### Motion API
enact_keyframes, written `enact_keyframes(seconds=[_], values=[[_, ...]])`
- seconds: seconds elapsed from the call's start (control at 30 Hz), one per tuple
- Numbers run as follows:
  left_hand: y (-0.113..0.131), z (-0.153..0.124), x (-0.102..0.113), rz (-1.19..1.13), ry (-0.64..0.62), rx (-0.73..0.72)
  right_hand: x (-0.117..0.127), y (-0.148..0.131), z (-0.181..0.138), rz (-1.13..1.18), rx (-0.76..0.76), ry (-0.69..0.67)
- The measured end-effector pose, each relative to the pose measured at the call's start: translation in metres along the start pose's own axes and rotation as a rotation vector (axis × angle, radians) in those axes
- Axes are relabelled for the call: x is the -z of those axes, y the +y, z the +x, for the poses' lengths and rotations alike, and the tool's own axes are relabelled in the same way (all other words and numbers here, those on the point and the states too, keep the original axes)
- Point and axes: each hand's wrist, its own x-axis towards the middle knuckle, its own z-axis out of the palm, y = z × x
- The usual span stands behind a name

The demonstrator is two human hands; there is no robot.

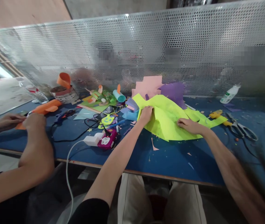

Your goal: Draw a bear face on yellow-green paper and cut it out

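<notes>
Left hand [147, 114] curled at a raised fold of yellow-green paper [165, 115], right hand [189, 126] on it, fingers bent; whether either grips, I cannot tell. The paper spreads between and beyond both, scissors [235, 125] to the right hand's right, magenta box [108, 140] left of the left

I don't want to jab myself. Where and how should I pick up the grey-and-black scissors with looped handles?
Probably by the looped handles, coming from the near right with your right hand: they face that way, while the blade end points away, toward the yellow plastic tool.
</notes>
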Motion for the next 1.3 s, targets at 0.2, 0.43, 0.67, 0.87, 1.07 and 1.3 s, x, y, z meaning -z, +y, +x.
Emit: enact_keyframes(seconds=[0.2, 0.43, 0.67, 0.87, 1.07, 1.3], values=[[0.004, 0.001, 0.0, -0.042, 0.002, 0.058, -0.001, -0.009, -0.002, -0.013, -0.021, 0.006], [0.002, 0.005, -0.005, -0.016, -0.046, 0.062, 0.001, -0.016, -0.005, 0.015, -0.017, 0.02], [0.005, -0.008, 0.0, 0.067, -0.071, 0.065, 0.001, -0.016, -0.005, -0.015, -0.007, 0.013], [0.014, -0.008, -0.002, 0.162, -0.084, 0.098, -0.001, -0.015, -0.002, -0.023, -0.017, 0.026], [0.015, -0.012, -0.001, 0.188, -0.091, 0.079, -0.002, -0.021, -0.005, -0.023, 0.021, 0.037], [0.013, -0.016, 0.002, 0.19, -0.057, 0.069, -0.004, -0.029, -0.009, -0.041, 0.035, 0.042]])
